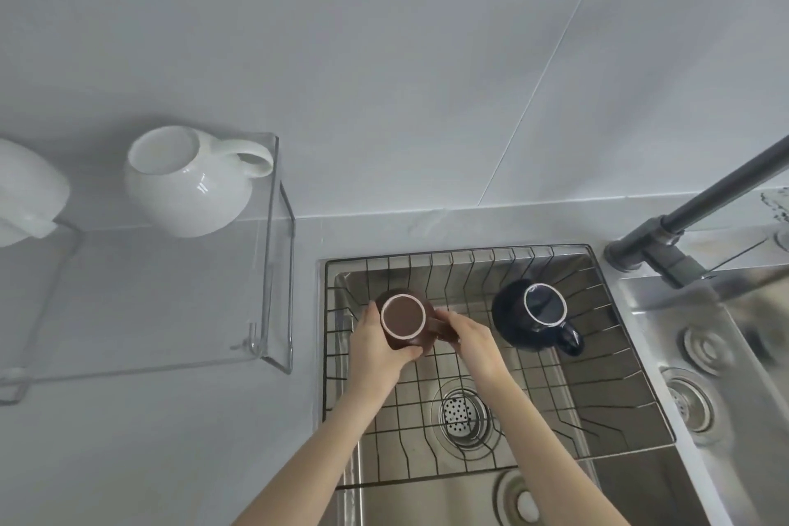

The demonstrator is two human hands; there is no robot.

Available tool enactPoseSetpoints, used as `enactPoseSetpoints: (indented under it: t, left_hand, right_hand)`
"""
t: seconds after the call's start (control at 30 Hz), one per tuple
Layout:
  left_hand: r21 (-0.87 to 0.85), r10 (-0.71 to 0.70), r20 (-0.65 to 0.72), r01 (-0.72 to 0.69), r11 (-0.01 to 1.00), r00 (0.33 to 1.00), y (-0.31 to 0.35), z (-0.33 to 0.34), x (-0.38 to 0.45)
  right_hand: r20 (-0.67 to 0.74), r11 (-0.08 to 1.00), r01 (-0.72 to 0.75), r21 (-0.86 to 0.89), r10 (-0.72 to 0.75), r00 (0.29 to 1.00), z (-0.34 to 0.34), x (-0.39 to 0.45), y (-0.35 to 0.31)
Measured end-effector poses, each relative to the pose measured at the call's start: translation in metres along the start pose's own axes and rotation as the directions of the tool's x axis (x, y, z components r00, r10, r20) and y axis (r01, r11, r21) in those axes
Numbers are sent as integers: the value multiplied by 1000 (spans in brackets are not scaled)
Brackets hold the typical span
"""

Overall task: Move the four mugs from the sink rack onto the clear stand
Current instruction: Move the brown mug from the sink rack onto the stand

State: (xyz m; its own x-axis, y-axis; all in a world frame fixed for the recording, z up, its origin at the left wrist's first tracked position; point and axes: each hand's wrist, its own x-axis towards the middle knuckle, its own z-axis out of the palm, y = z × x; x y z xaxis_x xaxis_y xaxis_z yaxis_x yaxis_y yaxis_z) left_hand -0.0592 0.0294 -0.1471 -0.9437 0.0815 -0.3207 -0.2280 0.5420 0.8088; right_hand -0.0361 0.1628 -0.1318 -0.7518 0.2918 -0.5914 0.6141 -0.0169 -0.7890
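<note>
A brown mug (403, 316) stands upside down at the left end of the wire sink rack (597, 410). My left hand (375, 348) wraps its left side and my right hand (474, 340) grips its handle. A dark blue mug (518, 314), also upside down, rests in the rack to the right, untouched. On top of the clear stand (273, 252) at the left sit a white mug (188, 192) upside down and another white mug (25, 192), cut off by the frame's left edge.
The rack sits over a steel sink with a drain strainer (459, 414). A dark faucet (700, 205) rises at the right, beside a second basin (726, 354). A grey tiled wall stands behind the counter (149, 440).
</note>
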Motion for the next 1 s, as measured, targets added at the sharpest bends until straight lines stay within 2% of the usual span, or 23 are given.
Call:
enactPoseSetpoints:
  t: [0.2,0.33,0.53,0.63,0.77,0.87,1.0]
  left_hand:
    - [6,67,6,-67,998,998,16,-11,-13]
    - [17,152,-26,-152,988,988,49,-38,-33]
    - [117,347,-156,-331,936,925,107,-118,-67]
    - [76,338,-219,-330,941,915,109,-180,-82]
    - [45,279,-254,-277,960,926,94,-243,-84]
    - [77,248,-296,-235,969,923,72,-292,-88]
    - [102,178,-299,-154,983,938,39,-343,-88]
  right_hand:
    - [-8,993,78,-93,-79,997,-9,-19,-11]
    - [-26,974,194,-113,-198,980,-17,-54,-43]
    - [-8,883,458,-99,-461,887,-2,-117,-116]
    - [83,808,573,-136,-568,819,34,-148,-148]
    - [185,730,650,-213,-623,760,84,-155,-165]
    - [256,729,659,-185,-612,748,137,-161,-170]
    - [323,770,620,-149,-555,767,200,-163,-171]
